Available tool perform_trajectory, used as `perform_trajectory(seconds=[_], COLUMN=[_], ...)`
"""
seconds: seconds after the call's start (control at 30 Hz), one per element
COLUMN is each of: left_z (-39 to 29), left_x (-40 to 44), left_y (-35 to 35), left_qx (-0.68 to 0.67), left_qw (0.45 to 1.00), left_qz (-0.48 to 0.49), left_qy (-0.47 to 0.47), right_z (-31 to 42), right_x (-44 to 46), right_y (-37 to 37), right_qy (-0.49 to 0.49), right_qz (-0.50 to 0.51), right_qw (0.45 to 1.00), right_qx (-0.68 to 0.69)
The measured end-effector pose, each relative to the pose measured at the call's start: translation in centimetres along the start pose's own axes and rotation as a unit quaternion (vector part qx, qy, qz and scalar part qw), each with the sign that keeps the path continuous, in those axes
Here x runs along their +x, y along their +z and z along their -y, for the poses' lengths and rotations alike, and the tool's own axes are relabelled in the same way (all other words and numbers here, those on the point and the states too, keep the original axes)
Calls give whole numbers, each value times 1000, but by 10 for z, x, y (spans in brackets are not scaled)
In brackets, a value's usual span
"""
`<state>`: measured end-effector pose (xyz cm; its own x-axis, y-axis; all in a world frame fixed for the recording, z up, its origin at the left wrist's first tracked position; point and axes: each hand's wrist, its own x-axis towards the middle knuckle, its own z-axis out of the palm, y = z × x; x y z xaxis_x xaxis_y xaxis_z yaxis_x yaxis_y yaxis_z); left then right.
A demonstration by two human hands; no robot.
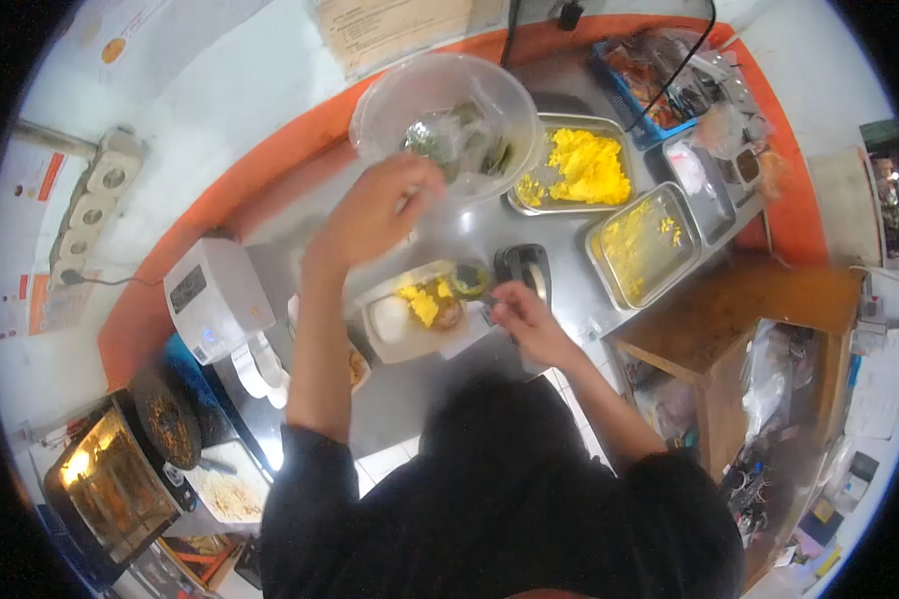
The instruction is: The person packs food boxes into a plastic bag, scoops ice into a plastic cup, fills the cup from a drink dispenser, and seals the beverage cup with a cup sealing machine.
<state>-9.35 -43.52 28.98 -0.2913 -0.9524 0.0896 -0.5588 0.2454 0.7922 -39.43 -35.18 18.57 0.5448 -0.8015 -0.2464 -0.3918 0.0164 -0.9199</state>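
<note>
My left hand [382, 208] is at the near left rim of a large clear bowl [514, 100] with green leafy pieces inside; its fingers are blurred. My right hand [529, 321] is closed round the handle of a small round ladle [469, 280] that holds something green. The ladle is over the right end of an open food box [382, 344]. In the box lie white rice [395, 317], yellow shredded food [425, 301] and a brownish piece. A dark container [522, 268] stands just right of the ladle.
Two metal trays with yellow food [589, 165] [644, 245] stand at the right, near a blue basket [659, 120]. A white label printer [218, 299] is at the left. A wooden shelf [739, 309] borders the right side.
</note>
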Motion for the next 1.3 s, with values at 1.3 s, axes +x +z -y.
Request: perform_trajectory(seconds=[1.3], left_z=[-61], left_x=[-34], left_y=[59], left_qx=[-6], left_qw=[884], left_qz=[-440], left_qy=[-159], right_z=[-53], right_x=[-100], right_y=[-201], right_qy=[33], right_qz=[-171], right_qw=[985], right_qx=[5])
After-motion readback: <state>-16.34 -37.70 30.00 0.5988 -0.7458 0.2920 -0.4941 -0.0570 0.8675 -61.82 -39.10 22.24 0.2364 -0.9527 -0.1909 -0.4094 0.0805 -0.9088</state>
